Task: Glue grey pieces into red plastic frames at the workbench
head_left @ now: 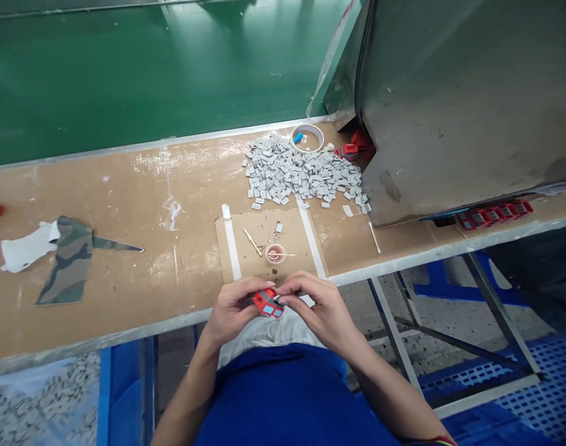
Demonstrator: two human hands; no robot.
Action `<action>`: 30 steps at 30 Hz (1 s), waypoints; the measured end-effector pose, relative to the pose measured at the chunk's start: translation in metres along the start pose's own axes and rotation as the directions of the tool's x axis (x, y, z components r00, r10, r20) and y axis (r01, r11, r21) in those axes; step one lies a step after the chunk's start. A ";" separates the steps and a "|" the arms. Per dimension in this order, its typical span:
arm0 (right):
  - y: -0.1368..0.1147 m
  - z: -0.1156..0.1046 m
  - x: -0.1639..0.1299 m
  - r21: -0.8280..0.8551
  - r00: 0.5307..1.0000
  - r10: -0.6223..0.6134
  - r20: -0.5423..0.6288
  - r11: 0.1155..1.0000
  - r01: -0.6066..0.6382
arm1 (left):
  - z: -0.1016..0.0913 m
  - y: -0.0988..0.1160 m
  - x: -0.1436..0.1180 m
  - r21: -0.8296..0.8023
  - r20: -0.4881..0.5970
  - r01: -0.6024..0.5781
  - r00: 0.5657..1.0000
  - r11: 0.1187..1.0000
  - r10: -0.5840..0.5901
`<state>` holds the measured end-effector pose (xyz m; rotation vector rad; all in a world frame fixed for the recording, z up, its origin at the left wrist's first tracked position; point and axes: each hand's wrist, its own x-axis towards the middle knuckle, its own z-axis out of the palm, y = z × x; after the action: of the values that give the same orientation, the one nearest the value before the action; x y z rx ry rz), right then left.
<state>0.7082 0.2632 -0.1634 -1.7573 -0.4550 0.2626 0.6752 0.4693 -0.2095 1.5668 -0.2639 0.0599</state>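
Note:
My left hand (pixel 233 310) is closed around a small red toy vehicle (pixel 268 303) with light-blue windows and a grey stripe, held over the table's front edge. The right hand (pixel 317 305) pinches what looks like a small grey tile (pixel 277 298) against the toy's right side; the fingertips partly hide it. Just beyond my hands, a little cup (pixel 275 254) has a thin stick lying across it. A wooden stick (pixel 252 242) and a single grey tile (pixel 278 227) lie close to the cup on a cardboard sheet (pixel 227 254) taped down with white strips.
A pile of small grey tiles (pixel 296 173) spreads behind the cup, with a tape roll (pixel 307 138) at its back edge. More red toys (pixel 494 214) line up beneath the metal housing (pixel 469 111) at right. Camouflage cloth (pixel 69 260) lies left. A green conveyor belt (pixel 148 74) runs behind.

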 end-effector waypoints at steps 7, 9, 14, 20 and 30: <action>-0.005 -0.001 0.002 -0.096 1.000 -0.017 0.013 0.995 0.018 | 0.001 -0.002 -0.001 0.100 -0.017 -0.022 1.000 0.995 0.024; -0.010 -0.001 0.001 -0.153 1.000 -0.005 0.030 0.988 0.010 | 0.001 -0.001 -0.001 0.126 -0.010 -0.014 1.000 0.992 0.016; -0.017 0.000 -0.006 -0.294 0.996 0.007 0.092 0.956 0.020 | 0.001 0.000 -0.002 0.169 -0.027 0.023 0.999 0.985 -0.019; -0.011 0.005 -0.013 -0.280 0.998 0.010 0.064 0.960 0.009 | 0.001 0.002 0.001 0.208 0.029 -0.005 1.000 0.978 -0.001; 0.004 0.005 -0.016 0.150 0.963 0.253 0.089 0.953 -0.264 | 0.000 0.002 0.006 0.140 0.135 -0.136 0.984 0.981 0.117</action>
<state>0.6926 0.2596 -0.1693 -1.6515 -0.2436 0.5330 0.6804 0.4685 -0.2065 1.7036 -0.4682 0.0810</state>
